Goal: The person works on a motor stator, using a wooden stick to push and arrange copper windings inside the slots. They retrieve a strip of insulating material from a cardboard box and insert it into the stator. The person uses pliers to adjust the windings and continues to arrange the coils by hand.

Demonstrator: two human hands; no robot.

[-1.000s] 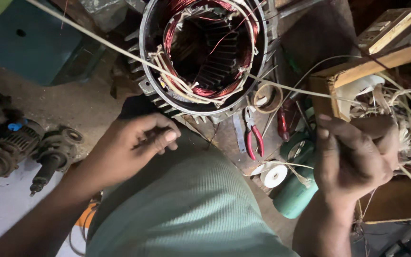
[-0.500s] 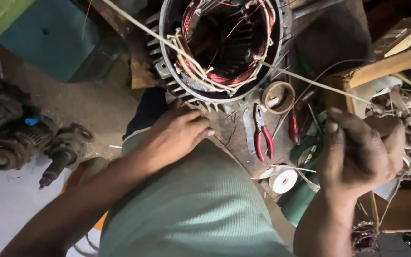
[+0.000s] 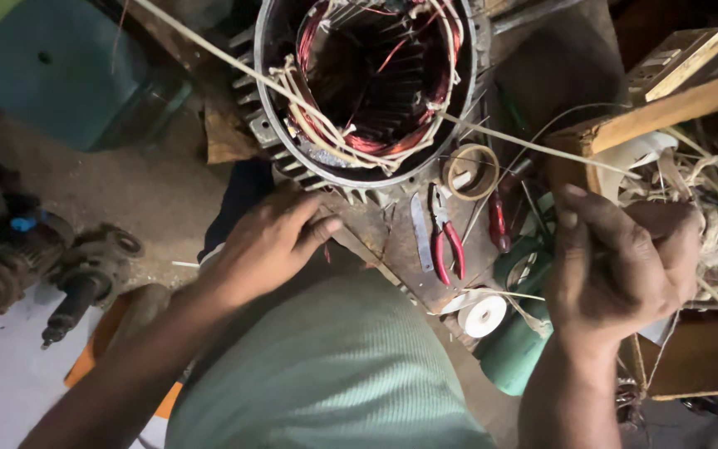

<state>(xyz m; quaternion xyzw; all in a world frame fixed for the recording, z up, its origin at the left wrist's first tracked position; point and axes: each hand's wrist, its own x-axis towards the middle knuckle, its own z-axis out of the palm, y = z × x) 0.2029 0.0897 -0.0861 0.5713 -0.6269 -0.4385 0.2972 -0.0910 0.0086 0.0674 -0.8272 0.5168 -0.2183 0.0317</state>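
I see my left hand point(image 3: 272, 241) stretched forward from the lower left, palm down, its fingers point(image 3: 322, 229) loosely curled and resting on the surface point(image 3: 392, 241) just below the motor stator point(image 3: 367, 83). They close on nothing that I can make out, though what lies beneath the palm is hidden. The stator stands just beyond those fingertips, its copper windings point(image 3: 351, 141) and pale tie cords showing inside the finned housing.

My right hand point(image 3: 625, 266) is raised at the right, wrist bent, its fingers point(image 3: 579, 241) curled into a tight fist. A thin pale cord point(image 3: 533, 145) runs from the stator toward that fist, but I cannot tell whether the fingers pinch it. Between the two hands lie red-handled pliers point(image 3: 446, 241), a tape ring point(image 3: 471, 170) and a white tape roll point(image 3: 484, 314). The tangle of fibres behind the right knuckles is blurred, and the stator's top is cut off.
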